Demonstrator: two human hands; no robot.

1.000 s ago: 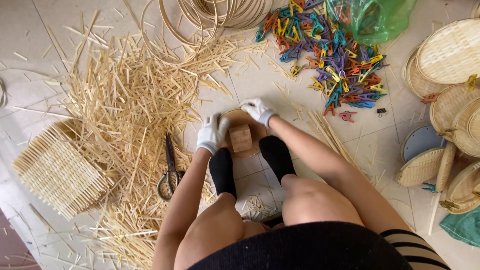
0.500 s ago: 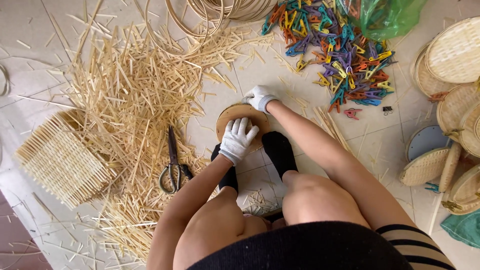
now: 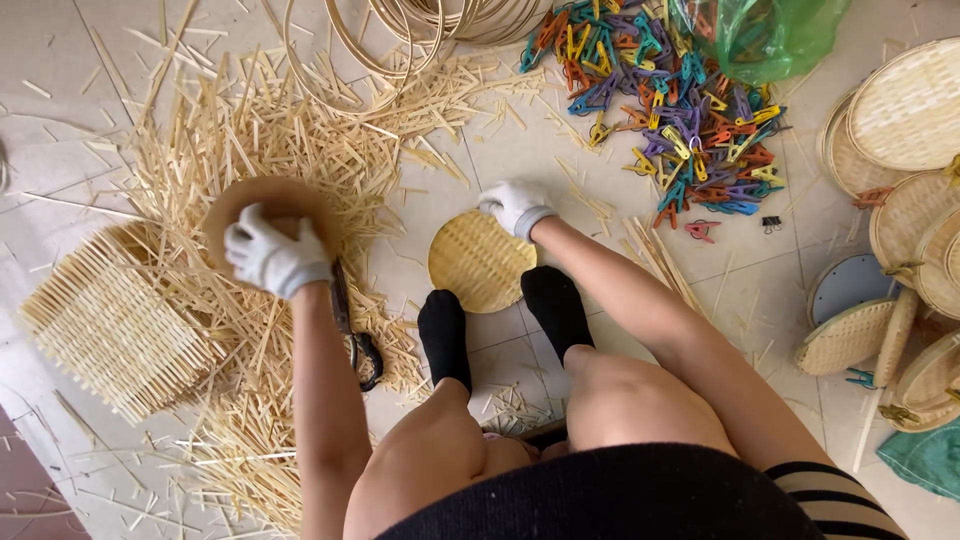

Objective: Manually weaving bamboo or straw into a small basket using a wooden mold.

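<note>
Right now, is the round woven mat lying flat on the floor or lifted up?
Flat: the mat lies on the tiles, the right hand touching its edge.

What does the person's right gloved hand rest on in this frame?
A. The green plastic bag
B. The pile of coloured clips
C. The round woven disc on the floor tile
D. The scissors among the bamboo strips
C: the right hand touches the upper edge of the round woven disc, which lies flat on the tile ahead of the black-socked feet.
</note>
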